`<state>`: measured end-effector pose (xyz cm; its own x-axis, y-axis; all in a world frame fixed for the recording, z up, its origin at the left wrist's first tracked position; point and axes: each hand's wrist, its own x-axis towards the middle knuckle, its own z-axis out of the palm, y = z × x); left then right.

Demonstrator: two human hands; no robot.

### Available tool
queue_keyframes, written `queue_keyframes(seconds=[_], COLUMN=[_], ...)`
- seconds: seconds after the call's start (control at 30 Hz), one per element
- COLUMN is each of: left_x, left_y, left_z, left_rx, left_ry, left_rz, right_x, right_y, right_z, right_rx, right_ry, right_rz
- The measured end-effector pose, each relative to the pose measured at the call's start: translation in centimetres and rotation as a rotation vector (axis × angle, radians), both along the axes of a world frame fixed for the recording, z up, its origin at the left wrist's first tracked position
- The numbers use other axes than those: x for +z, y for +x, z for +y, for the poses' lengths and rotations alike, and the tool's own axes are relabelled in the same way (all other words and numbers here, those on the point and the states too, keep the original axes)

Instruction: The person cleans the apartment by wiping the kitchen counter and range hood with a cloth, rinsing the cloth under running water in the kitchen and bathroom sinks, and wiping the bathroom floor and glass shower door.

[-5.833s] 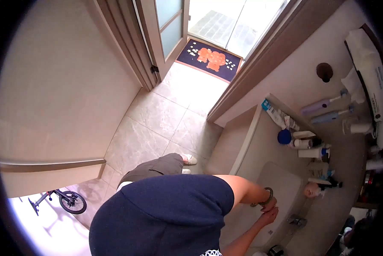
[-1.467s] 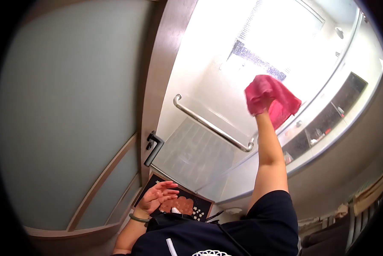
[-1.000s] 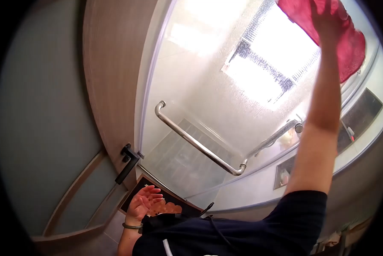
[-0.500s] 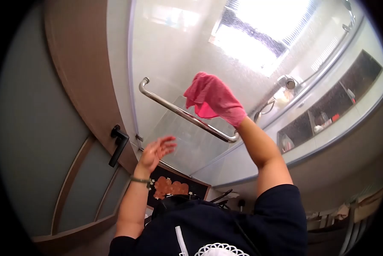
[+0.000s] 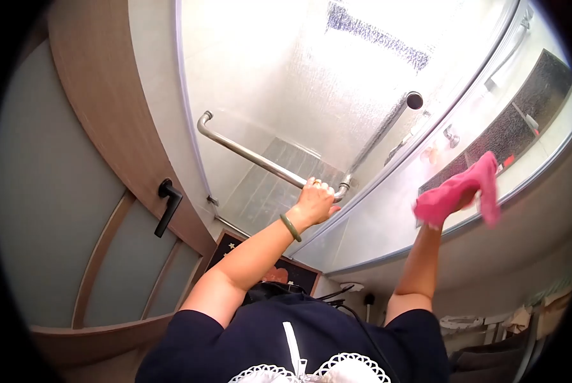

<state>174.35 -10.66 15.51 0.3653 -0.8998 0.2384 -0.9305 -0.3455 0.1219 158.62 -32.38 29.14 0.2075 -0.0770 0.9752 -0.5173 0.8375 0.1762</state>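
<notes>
My left hand is closed around the lower right end of the long metal bar handle on the glass shower door. A green bangle circles that wrist. Off to the right, my right hand is raised in front of the glass panel, with a pink cloth wrapped over it. One end of the cloth hangs loose and is blurred. Most of the right fingers are hidden by the cloth; whether it touches the glass I cannot tell.
At left stands a wood-framed door with a black lever handle. Behind the right-hand glass is a recessed wall shelf holding small items. A dark mat with stars lies on the floor below. Cloths hang at lower right.
My left hand has moved up and right from free air and closed on the bar handle. My right hand, with the pink cloth, has swung from above the handle to the right.
</notes>
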Motion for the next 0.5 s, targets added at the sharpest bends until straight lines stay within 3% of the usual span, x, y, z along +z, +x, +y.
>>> queue_keyframes(seconds=[0.03, 0.07, 0.13, 0.2, 0.3, 0.33, 0.5], left_x=[-0.9, -1.4, -1.9, -1.9, -1.8, -1.7, -1.8], left_y=[-0.4, -0.8, -1.8, -2.0, -1.7, -1.6, -2.4], left_z=[0.1, 0.2, 0.7, 1.2, 2.5, 3.3, 8.6], left_rx=[-0.023, -0.046, -0.034, -0.022, -0.023, -0.013, -0.044], left_ry=[-0.123, -0.246, -0.249, -0.252, -0.316, -0.319, -0.372], left_rz=[-0.024, -0.049, -0.045, -0.04, -0.019, -0.017, -0.051], right_x=[0.3, -0.8, -9.3, -8.5, -3.7, -2.1, 2.3], right_y=[-0.5, -1.8, -3.9, -2.9, 0.0, 1.2, 5.9], right_z=[2.5, 4.1, -2.3, -2.0, 2.6, 3.3, 6.2], right_rx=[-0.54, -0.357, -0.305, -0.252, -2.083, -2.251, -2.484], right_ry=[-0.04, 0.217, 0.312, 0.404, -0.499, -0.665, -0.874], right_rz=[0.2, 0.319, 0.464, 0.612, 1.222, 1.247, 0.982])
